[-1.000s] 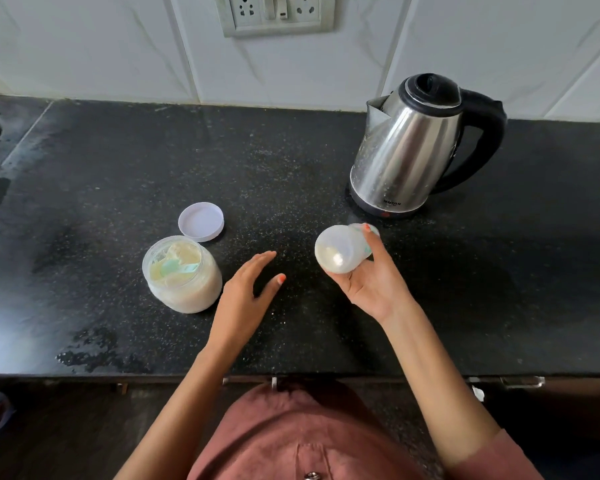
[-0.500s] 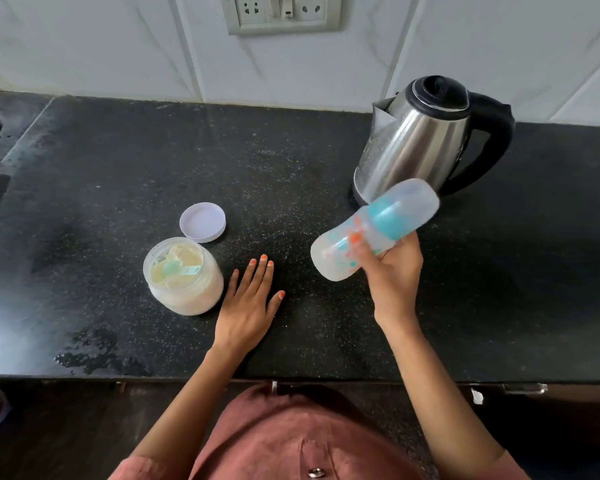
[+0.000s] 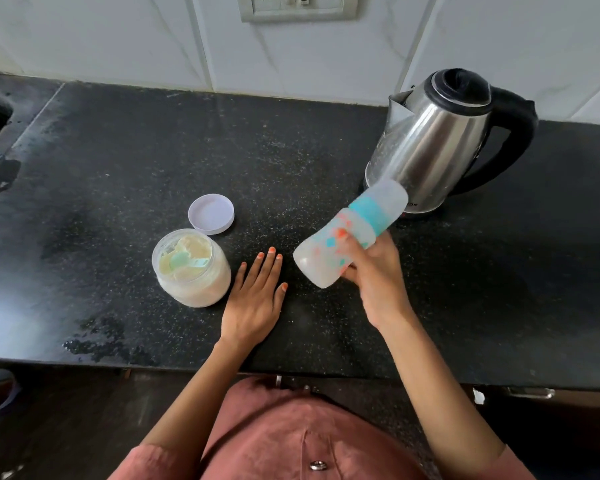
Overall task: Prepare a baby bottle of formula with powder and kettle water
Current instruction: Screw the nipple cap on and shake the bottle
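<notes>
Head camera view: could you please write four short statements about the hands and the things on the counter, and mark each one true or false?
1. The right hand holds the baby bottle tilted above the counter. True.
2. The powder jar is closed with its lid. False: the lid lies on the counter behind the open jar, and a scoop sits in the powder.
3. The left hand lies flat on the counter beside the jar. True.
4. The kettle stands left of the jar. False: it stands at the back right.
</notes>
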A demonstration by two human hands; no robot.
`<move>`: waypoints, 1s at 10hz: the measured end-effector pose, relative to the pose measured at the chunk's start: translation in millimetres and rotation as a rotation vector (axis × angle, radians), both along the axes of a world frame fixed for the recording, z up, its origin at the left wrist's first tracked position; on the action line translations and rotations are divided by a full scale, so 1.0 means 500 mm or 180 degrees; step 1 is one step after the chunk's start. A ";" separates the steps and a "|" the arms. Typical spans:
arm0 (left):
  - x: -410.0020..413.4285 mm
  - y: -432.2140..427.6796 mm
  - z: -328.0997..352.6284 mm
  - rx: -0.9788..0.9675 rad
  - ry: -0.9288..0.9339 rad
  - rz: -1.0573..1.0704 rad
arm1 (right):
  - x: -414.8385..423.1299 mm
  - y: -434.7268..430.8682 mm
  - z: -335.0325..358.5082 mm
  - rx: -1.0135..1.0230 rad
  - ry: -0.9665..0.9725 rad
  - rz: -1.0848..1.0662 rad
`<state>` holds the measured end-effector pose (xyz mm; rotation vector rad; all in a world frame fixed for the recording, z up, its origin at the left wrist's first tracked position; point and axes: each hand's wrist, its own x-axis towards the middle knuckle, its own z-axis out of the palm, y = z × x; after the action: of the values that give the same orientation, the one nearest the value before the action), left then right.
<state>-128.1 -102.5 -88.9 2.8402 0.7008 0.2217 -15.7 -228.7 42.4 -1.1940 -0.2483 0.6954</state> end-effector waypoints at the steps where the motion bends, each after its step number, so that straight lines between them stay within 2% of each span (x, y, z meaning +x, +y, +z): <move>1: 0.000 0.000 -0.002 0.0062 0.0011 0.0001 | 0.003 -0.012 -0.016 -0.0835 -0.2256 0.0129; 2: -0.001 0.001 -0.003 0.0080 0.0036 0.0009 | -0.003 -0.012 -0.019 -0.1013 -0.2383 0.0245; 3: 0.000 0.000 -0.002 0.0053 -0.0006 0.0008 | -0.008 -0.005 0.002 -0.0195 -0.0572 -0.0071; 4: 0.000 -0.001 0.000 0.0068 -0.0071 0.0006 | 0.014 -0.004 0.005 0.0431 0.1412 -0.0063; 5: 0.000 -0.002 0.001 0.0081 -0.0091 -0.0005 | 0.026 -0.007 -0.008 0.1016 0.2737 0.0044; 6: -0.001 -0.001 0.001 0.0064 -0.0081 0.0008 | 0.028 -0.005 -0.011 0.0944 0.2810 0.0099; 7: -0.001 -0.001 0.000 0.0057 -0.0076 0.0004 | 0.017 0.000 -0.005 0.0364 0.1599 -0.0008; 8: 0.000 0.000 -0.001 0.0067 -0.0071 -0.0009 | 0.006 -0.007 0.000 -0.0356 -0.0951 -0.0319; 9: 0.000 0.000 -0.002 0.0068 -0.0034 -0.0008 | 0.005 -0.015 -0.024 -0.1383 -0.3243 -0.0248; 10: -0.001 0.000 -0.003 0.0071 -0.0032 0.0007 | -0.007 -0.007 -0.020 -0.0856 -0.2024 -0.0141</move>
<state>-128.4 -102.4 -90.2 2.8576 0.7039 0.2455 -19.1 -232.0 32.4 -1.6561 -0.6707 0.2951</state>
